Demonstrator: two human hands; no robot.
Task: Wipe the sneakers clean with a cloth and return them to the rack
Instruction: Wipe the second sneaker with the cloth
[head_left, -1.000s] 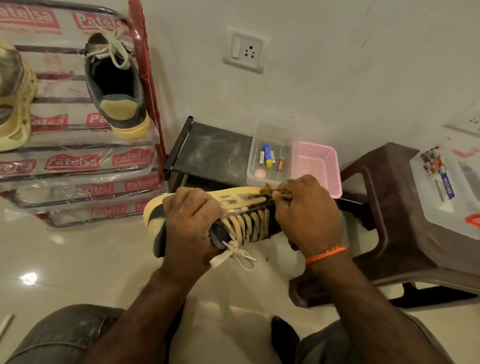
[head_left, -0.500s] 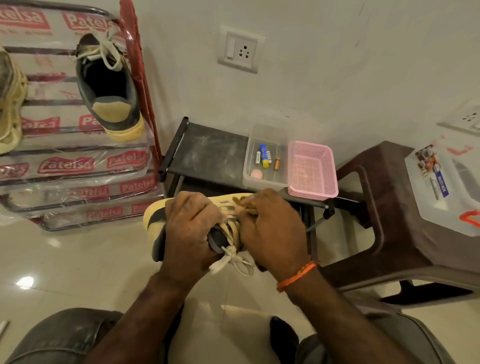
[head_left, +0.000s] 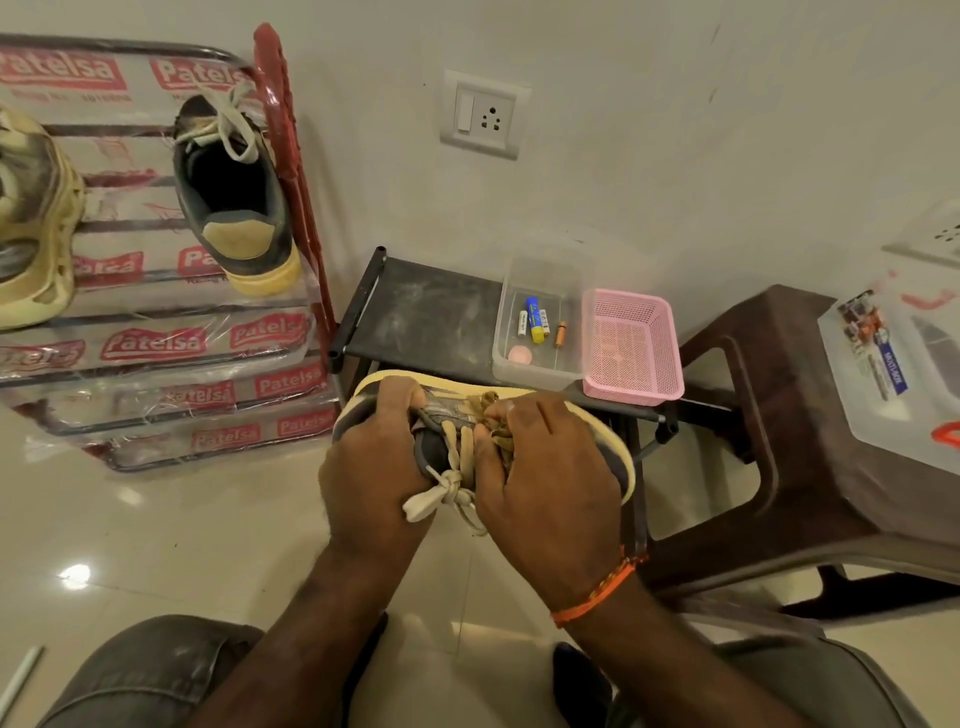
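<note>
Wiping is the step in hand: the right hand (head_left: 545, 467) clenches a crumpled tan cloth (head_left: 496, 434) and presses it onto the laced top of the sneaker (head_left: 457, 415), while the left hand (head_left: 371, 467) wraps round the shoe's heel end and steadies it. The sneaker is held in the air just in front of the low black shelf (head_left: 431, 317), its pale yellow foam sole curving round a dark grey upper, flat cream laces tied in a bow. By my judgement the next move calls for turning the shoe so the cloth reaches the sole edge, then setting it on the rack (head_left: 291, 182), left of the shelf, beside its mate (head_left: 234, 197). That rack is metal tube wrapped in glossy printed plastic. A pink mesh basket (head_left: 631, 348) sits on the shelf.
</note>
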